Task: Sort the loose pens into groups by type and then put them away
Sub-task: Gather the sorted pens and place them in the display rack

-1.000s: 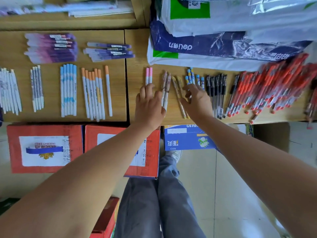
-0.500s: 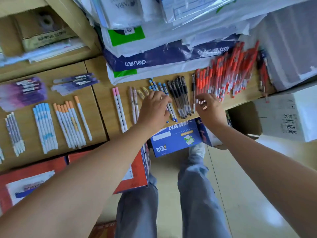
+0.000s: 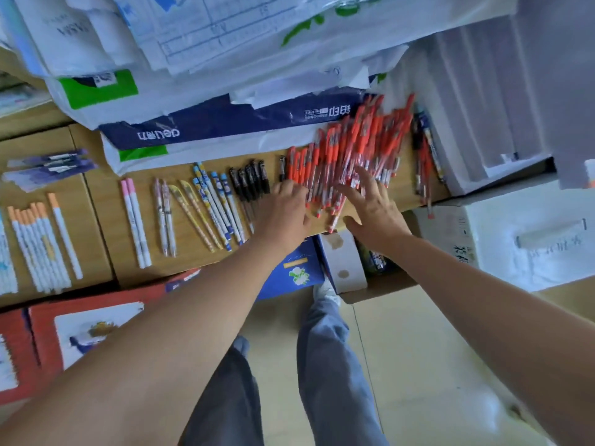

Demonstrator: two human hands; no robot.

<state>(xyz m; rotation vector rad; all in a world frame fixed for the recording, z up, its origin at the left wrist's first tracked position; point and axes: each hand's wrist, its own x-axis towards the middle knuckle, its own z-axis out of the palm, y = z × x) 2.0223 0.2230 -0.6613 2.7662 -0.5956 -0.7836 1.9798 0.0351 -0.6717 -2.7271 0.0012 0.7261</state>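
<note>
The tabletop (image 3: 103, 220) carries two pink-capped pens (image 3: 135, 220), two clear patterned pens (image 3: 165, 220), two yellow pens (image 3: 190, 210), about five blue cartoon pens (image 3: 215, 204) and about six black pens (image 3: 248, 185). The red pens (image 3: 354, 146) form one heap too dense to count, well over twenty. About six orange-capped pens (image 3: 35, 246) lie at the left.

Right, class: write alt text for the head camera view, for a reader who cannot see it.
Seen from above, a person's left hand and right hand reach onto a pile of red pens on a wooden table. Smaller sorted groups of pens lie in rows to the left.
</note>
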